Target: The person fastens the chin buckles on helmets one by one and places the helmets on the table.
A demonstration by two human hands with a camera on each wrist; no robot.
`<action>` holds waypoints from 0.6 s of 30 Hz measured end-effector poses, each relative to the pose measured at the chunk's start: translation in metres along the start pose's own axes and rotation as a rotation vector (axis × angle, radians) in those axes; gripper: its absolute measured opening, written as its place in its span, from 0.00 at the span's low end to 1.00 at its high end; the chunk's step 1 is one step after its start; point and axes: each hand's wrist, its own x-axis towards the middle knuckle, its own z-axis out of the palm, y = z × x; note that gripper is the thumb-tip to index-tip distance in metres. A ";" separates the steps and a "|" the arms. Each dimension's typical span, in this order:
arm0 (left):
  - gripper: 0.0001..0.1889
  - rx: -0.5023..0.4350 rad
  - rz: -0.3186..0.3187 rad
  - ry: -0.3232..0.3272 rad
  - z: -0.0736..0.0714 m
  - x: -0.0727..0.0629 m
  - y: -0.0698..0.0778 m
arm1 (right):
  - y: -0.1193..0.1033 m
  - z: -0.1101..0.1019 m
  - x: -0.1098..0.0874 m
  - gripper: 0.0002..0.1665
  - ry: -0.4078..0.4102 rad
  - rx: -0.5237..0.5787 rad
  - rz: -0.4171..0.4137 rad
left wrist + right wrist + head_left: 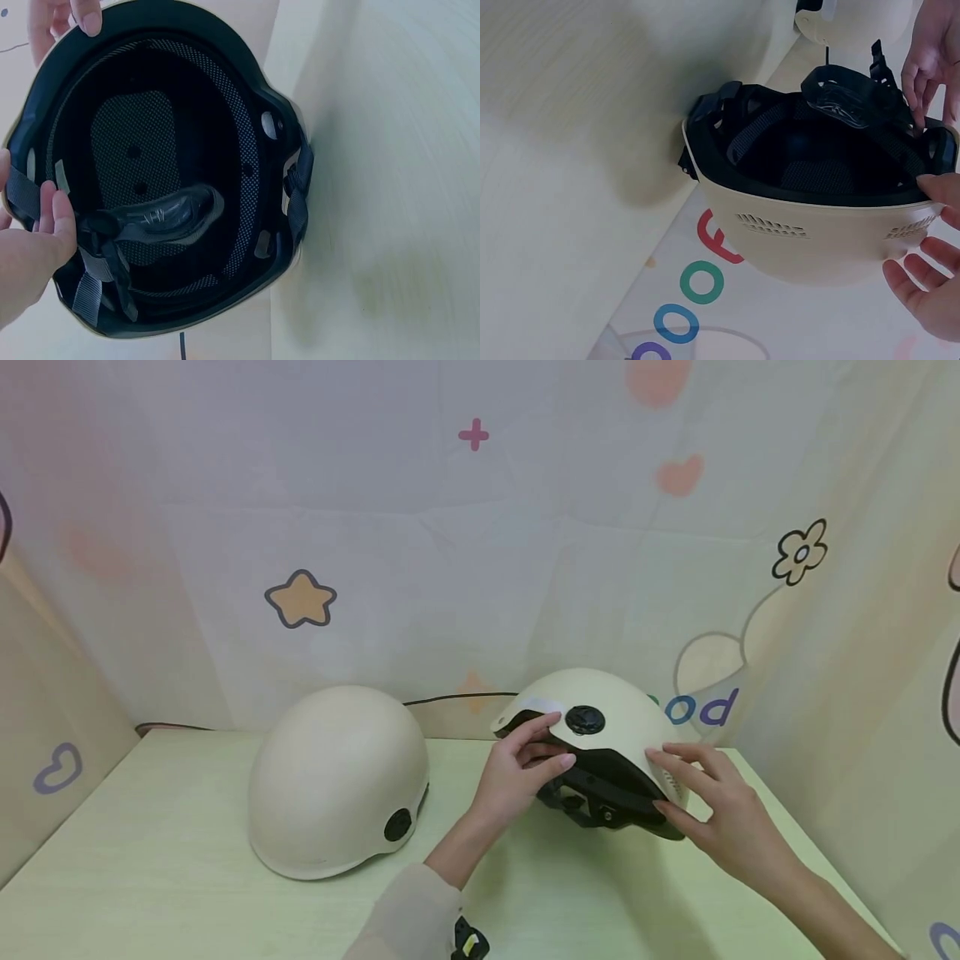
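A cream helmet (622, 697) with a round black disc on its side is held tilted at the right of the table, its black-lined underside turned toward me. My left hand (517, 768) grips its side rim, thumb and fingers around the edge near a black strap (25, 193). With my right hand (727, 802) I pinch the other end of the rim, thumb on the black edge (817, 199) and fingers on the shell. Inside, a dark band wrapped in clear plastic (161, 217) and mesh padding (135, 150) show. Whether the helmet touches the table cannot be told.
Left of my hands, a second cream helmet (330, 777) sits dome up on the pale table (150, 835). A dark cable (457, 696) runs behind both helmets, along the printed curtain (405, 552) at the back. More curtain hangs at either side.
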 end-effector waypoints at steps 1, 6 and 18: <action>0.25 0.008 -0.003 -0.002 0.000 0.000 0.000 | 0.000 0.001 0.000 0.34 0.010 -0.001 -0.009; 0.29 0.075 0.002 -0.021 -0.002 0.001 -0.003 | 0.002 0.003 0.000 0.34 0.035 0.002 -0.022; 0.22 0.251 -0.061 -0.003 -0.010 -0.003 -0.014 | 0.003 0.006 -0.001 0.34 0.004 -0.056 0.005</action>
